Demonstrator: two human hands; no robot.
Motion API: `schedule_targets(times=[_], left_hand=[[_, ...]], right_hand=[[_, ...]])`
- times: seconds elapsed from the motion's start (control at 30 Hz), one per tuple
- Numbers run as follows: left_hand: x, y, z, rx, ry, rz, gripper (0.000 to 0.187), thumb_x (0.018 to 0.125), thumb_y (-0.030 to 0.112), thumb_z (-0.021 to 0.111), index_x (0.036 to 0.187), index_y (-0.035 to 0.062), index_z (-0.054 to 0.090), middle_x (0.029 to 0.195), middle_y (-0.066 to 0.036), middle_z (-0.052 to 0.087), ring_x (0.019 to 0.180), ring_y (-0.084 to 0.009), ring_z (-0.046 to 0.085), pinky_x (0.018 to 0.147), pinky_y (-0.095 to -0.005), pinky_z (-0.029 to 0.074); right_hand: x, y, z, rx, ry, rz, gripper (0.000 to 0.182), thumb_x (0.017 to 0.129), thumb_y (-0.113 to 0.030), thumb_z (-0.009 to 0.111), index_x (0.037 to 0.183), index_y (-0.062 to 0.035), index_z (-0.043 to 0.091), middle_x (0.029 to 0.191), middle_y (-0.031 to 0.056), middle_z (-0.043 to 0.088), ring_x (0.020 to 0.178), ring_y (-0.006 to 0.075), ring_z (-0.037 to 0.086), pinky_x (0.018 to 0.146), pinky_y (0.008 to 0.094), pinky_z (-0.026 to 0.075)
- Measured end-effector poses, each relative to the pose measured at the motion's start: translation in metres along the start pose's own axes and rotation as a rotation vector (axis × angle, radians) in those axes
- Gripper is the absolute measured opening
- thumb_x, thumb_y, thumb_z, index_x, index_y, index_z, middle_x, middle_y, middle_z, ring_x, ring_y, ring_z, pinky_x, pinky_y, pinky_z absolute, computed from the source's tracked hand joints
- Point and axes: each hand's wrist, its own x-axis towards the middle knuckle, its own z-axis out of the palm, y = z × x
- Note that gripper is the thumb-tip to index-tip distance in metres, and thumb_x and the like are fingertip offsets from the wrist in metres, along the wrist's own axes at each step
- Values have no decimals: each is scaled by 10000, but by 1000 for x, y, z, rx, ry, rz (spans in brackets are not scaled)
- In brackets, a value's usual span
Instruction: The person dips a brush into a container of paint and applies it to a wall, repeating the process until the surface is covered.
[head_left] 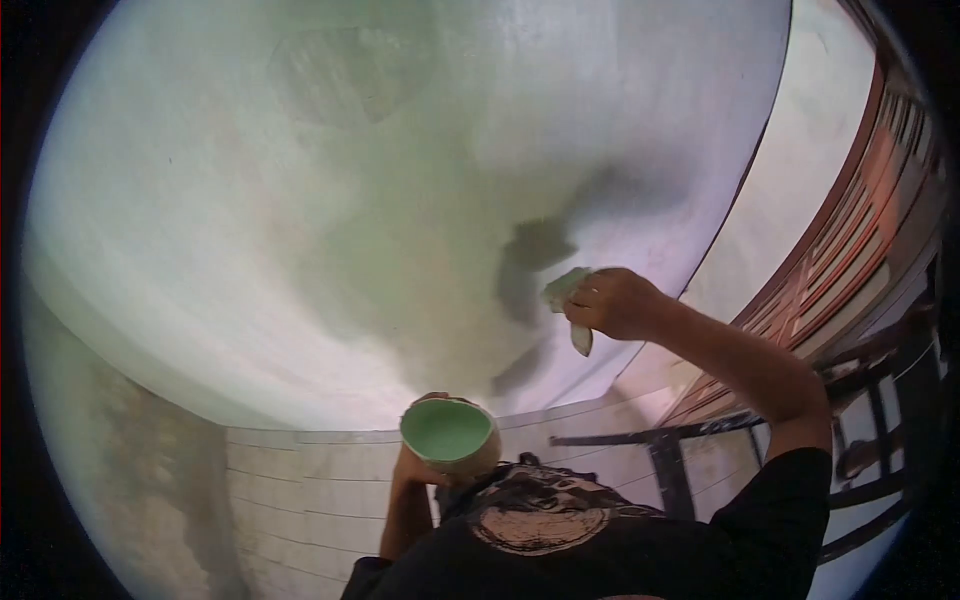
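My right hand (620, 303) is raised close to the pale wall (420, 220), its fingers closed around a paintbrush (567, 288). The brush head is coated in light green and points left, while its pale handle sticks out below the fingers. Low in front of my body, my left hand (415, 468) grips a round bowl (478, 458) from its side and underneath. Light green paint (447, 430) lies inside the bowl, and dried smears mark the rim. Much of the left hand is hidden behind the bowl.
A dark metal rack with bars (672, 470) stands at the lower right, close to my right arm. Beyond the wall's right edge is a reddish-brown slatted shutter (830, 250). Pale floor tiles (290, 490) spread out below, and shadows fall across the wall.
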Motion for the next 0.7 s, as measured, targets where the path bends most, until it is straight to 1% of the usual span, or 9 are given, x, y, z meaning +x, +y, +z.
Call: schedule_targets(times=[0.13,0.2,0.23,0.33,0.37,0.43,0.57,0.6,0.7], left_hand=[[4,-24,-17,-72,-128,10,1107,387,214,900,1283,26,276,1181,-169,492,1090,-292,505,899,-436,436],[14,-21,-5,-172,-146,-32,1069,406,205,896,1271,13,298,1200,-170,478,1111,-293,490,906,-441,427],[19,-22,-3,-207,-172,-38,1061,409,202,893,1268,16,299,1197,-172,479,1108,-299,489,903,-443,427],[39,-25,-4,-240,-259,-71,1056,409,208,889,1268,32,301,1185,-184,482,1096,-312,491,891,-446,430],[47,-24,-5,-235,-306,-51,1058,406,216,888,1270,46,302,1175,-195,484,1086,-320,494,882,-448,434],[65,-24,-18,-216,-415,24,1053,416,227,884,1278,71,300,1158,-215,488,1065,-332,506,861,-448,448],[76,-32,-42,-358,-468,-24,1079,388,239,910,1282,97,324,1097,-230,525,990,-399,553,777,-478,506],[81,-32,-57,-311,-535,-15,1069,413,251,900,1290,96,309,1113,-235,514,1003,-370,552,788,-450,500],[71,-32,-72,-226,-618,-23,1068,428,275,895,1298,93,302,1121,-241,510,1011,-341,553,793,-424,496]], right_hand=[[-26,-43,55,247,143,476,195,691,-95,653,877,-85,596,809,54,617,748,204,615,634,303,517],[-39,-61,74,421,657,776,256,712,-6,656,958,-39,593,875,81,628,802,204,624,656,291,525],[-49,-78,101,947,850,1161,286,758,41,619,1032,-27,582,953,99,615,843,212,622,673,290,530],[-64,-115,131,1520,1368,1626,204,858,-106,525,1054,-61,489,994,97,566,819,211,599,670,296,525],[-68,-128,141,1507,1386,1670,204,858,-106,525,1054,-61,489,994,97,566,819,211,599,670,296,525],[-65,-147,169,1816,1656,1573,200,897,-216,455,1062,-104,447,1022,86,534,847,208,559,704,323,499],[-17,-111,137,1744,1871,1504,249,901,-233,437,1139,-158,426,1087,64,490,939,204,488,786,342,434],[-2,-94,128,1685,1905,1325,379,871,-197,478,1226,-174,350,1141,70,477,955,211,501,788,375,457],[26,-58,76,1480,2006,912,289,860,-150,513,1138,-107,446,1050,96,562,908,227,582,734,347,489]])
